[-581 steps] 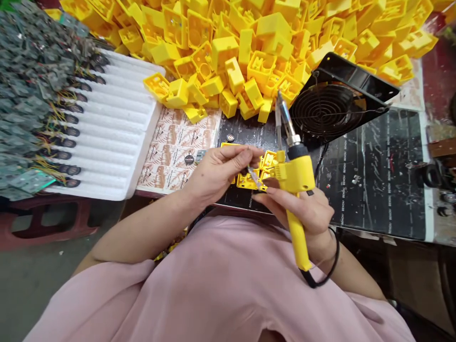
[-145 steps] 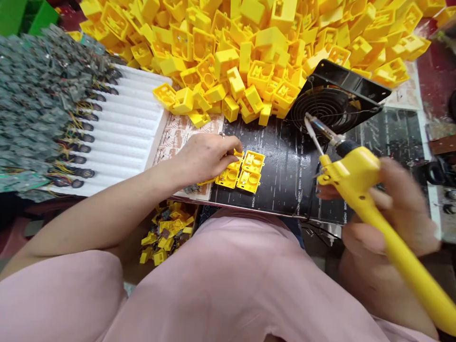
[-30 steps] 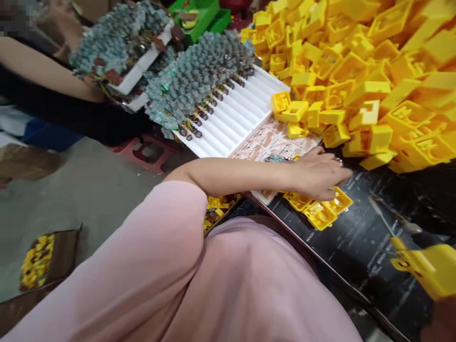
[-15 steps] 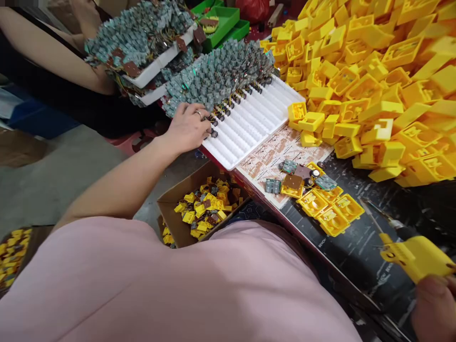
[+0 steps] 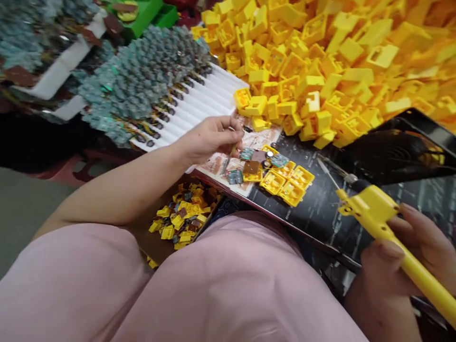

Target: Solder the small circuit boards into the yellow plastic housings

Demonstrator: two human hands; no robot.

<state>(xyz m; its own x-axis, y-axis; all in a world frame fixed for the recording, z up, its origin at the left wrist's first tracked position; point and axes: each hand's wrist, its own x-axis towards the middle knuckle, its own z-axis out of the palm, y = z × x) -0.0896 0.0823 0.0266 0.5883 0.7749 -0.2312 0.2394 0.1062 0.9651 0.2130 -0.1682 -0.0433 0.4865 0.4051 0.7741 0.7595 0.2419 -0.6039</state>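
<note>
My left hand (image 5: 210, 140) hovers over the printed sheet beside the white foam tray (image 5: 203, 102). Its fingers are pinched on something small with a thin strand hanging below; I cannot make out what it is. Just right of it lie small circuit boards (image 5: 250, 160) and a short row of open yellow housings (image 5: 288, 183) on the black mat (image 5: 320, 213). At the lower right, my right hand (image 5: 399, 259) is wrapped round the handle of a yellow soldering gun (image 5: 374, 213). The gun's metal tip points toward the housings but stays apart from them.
A big heap of yellow housings (image 5: 320, 57) fills the back. Wired circuit boards (image 5: 142, 80) pile on the foam tray. A box of finished yellow parts (image 5: 178, 221) sits by my knee. A black fan (image 5: 399, 147) stands at the right, green bins (image 5: 149, 12) at the far left.
My left hand has come back from the piled circuit boards on the foam tray to just above the small boards, now pinched. The soldering gun and my right hand show more fully.
</note>
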